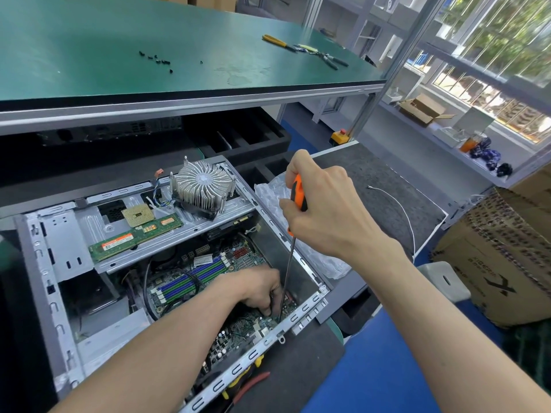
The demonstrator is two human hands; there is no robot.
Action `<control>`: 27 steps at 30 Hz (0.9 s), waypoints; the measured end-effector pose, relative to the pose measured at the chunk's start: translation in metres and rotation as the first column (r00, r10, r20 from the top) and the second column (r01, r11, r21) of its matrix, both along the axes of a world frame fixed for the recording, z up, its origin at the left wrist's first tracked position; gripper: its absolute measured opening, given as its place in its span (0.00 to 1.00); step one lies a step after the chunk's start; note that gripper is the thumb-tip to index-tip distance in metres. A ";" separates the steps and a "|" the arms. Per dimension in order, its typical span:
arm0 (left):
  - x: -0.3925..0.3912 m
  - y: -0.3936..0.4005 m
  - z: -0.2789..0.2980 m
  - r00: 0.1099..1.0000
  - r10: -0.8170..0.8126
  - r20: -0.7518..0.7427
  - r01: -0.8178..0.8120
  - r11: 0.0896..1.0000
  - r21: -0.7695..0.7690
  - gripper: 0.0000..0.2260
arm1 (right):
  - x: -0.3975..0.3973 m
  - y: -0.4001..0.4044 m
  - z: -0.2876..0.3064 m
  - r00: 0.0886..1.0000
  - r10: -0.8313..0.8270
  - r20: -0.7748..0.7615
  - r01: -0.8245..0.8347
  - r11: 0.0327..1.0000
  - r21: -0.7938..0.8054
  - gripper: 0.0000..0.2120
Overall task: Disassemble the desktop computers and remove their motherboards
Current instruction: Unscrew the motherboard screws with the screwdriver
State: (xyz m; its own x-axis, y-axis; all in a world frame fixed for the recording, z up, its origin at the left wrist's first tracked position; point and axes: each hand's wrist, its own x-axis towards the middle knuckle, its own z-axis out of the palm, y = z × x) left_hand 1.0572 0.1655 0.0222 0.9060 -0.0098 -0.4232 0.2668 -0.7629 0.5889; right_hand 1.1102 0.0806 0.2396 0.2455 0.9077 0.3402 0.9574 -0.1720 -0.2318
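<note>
Gripped in the right hand (325,210), fingers and thumb curled round its orange-and-black handle, a long screwdriver (287,266) stands almost upright, its thin shaft reaching down into an open desktop computer case (44,263) with the tip on or just above the near right corner of the motherboard (238,329). The left hand (256,289) is down inside the case beside the shaft, fingers curled near the tip; whether they pinch a screw, steady the shaft or hold nothing cannot be told. The green motherboard lies flat in the bottom of the case, its blue and white memory slots (190,278) empty and cables crossing it. It appears still seated, so judging by this the board screws are being worked on and lifting it out remains. Parts already off rest on the metal drive bracket across the top of the case: a round finned heatsink (202,189), a processor chip (138,214) and a green memory stick (137,236). Beyond the case, a raised green bench (119,40) holds a scatter of small dark screws (156,59) and some pliers (301,49). Another dark computer case seems to sit under that bench, possibly still to do. Cardboard boxes (501,263) stand to the right.
</note>
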 end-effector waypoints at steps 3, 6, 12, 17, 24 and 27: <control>0.001 0.000 -0.002 0.999 0.003 -0.039 -0.003 1.000 0.002 0.06 | 0.000 0.001 -0.001 1.000 0.004 -0.009 -0.004 1.000 0.001 0.12; 0.002 0.000 -0.007 0.998 0.009 -0.067 -0.009 1.000 0.005 0.05 | -0.001 0.002 -0.003 1.000 0.005 -0.015 -0.005 1.000 0.004 0.12; 0.001 -0.003 -0.008 0.991 -0.042 -0.128 0.039 0.999 -0.021 0.07 | -0.001 0.002 -0.006 0.999 -0.008 -0.049 0.008 1.000 0.003 0.12; 0.000 -0.005 -0.011 0.990 -0.062 -0.128 0.059 0.998 -0.030 0.09 | -0.001 -0.001 -0.006 0.998 -0.016 -0.064 0.016 1.000 0.003 0.12; -0.002 -0.007 -0.009 0.991 -0.045 -0.124 0.045 0.999 -0.001 0.10 | 0.000 -0.008 -0.007 0.996 -0.018 -0.083 0.019 1.000 0.009 0.13; -0.002 -0.008 -0.009 0.990 -0.044 -0.131 0.045 0.999 0.006 0.10 | 0.000 -0.010 -0.007 0.996 -0.020 -0.090 0.022 1.000 0.015 0.13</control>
State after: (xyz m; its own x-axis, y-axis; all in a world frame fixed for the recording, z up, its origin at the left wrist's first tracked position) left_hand 1.0549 0.1579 0.0134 0.8416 -0.0447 -0.5382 0.3068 -0.7806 0.5445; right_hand 1.1100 0.0701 0.2321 0.2947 0.8969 0.3298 0.9287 -0.1876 -0.3198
